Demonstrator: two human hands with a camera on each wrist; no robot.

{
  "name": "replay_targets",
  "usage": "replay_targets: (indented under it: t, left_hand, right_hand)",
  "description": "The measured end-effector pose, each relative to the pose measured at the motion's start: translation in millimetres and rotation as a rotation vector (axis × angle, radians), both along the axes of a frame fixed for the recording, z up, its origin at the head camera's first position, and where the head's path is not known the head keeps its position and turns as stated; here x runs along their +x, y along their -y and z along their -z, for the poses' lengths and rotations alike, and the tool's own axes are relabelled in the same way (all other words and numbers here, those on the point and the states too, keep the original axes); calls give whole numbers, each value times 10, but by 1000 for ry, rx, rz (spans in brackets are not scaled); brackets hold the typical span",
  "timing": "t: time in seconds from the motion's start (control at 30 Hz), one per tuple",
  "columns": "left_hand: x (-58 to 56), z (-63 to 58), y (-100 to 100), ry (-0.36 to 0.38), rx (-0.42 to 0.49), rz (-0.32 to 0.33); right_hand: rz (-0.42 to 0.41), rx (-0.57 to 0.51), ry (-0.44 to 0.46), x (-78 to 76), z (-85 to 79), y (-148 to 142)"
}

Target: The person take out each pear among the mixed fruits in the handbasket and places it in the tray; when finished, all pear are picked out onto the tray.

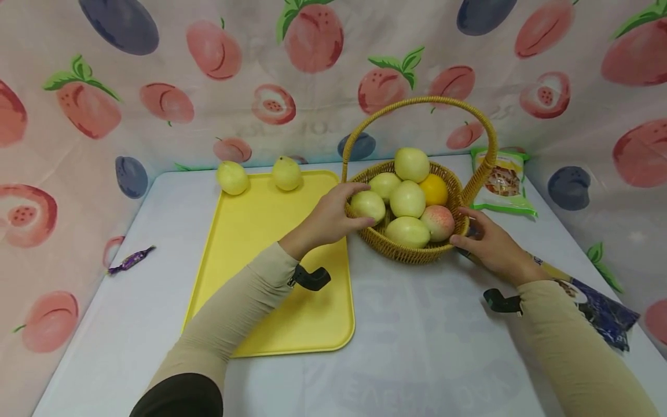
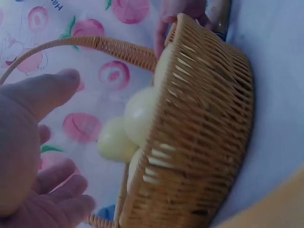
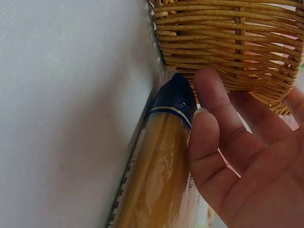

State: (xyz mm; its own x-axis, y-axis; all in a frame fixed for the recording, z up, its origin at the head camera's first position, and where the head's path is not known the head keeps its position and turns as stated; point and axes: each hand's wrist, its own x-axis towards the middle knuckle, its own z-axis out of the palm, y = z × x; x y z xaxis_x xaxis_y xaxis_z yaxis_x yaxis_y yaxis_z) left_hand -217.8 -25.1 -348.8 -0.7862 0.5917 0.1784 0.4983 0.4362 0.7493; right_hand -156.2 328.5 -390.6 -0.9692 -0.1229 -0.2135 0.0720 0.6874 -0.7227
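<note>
A woven basket (image 1: 411, 253) with a tall arched handle stands right of centre. It holds several pale green fruits (image 1: 408, 200), an orange (image 1: 434, 189) and a peach (image 1: 438, 223). At its left side is my left hand (image 1: 333, 215), thumb and fingers spread around the leftmost pale green fruit (image 1: 367, 207). The left wrist view shows that hand (image 2: 52, 161) with loose, parted fingers and nothing in them. On the opposite side my right hand (image 1: 490, 243) has its fingertips right at the basket wall, the fingers slightly bent, as the right wrist view also shows.
A yellow tray (image 1: 281, 243) lies left of the basket, with two yellow-green pears (image 1: 286, 173) at its far edge. A long packet of spaghetti (image 3: 161, 156) lies under the right forearm. Behind the basket is a green snack bag (image 1: 502, 182); a purple wrapped candy (image 1: 131, 260) lies far left.
</note>
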Motion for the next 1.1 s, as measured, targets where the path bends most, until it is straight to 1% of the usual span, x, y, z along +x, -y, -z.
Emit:
replay_targets:
  t: [0.17, 0.33, 0.5, 0.73, 0.83, 0.97, 1.1]
  left_hand:
    - [-34, 14, -232, 33, -29, 53]
    - [-58, 84, -416, 21, -92, 95]
    - [-58, 123, -568, 27, -145, 118]
    - [-40, 142, -751, 37, -184, 122]
    - [-39, 161, -809, 28, -204, 122]
    - [-38, 182, -856, 10, -228, 119]
    - [-26, 164, -883, 7, -246, 126]
  right_hand:
    - [2, -25, 5, 0, 14, -4]
    - [4, -35, 10, 12, 21, -1]
    - [2, -30, -2, 13, 12, 2]
    - [11, -34, -1, 4, 20, 2]
    - [12, -36, -1, 1, 31, 1]
    - [8, -34, -7, 4, 38, -4]
    - [0, -33, -19, 4, 43, -20]
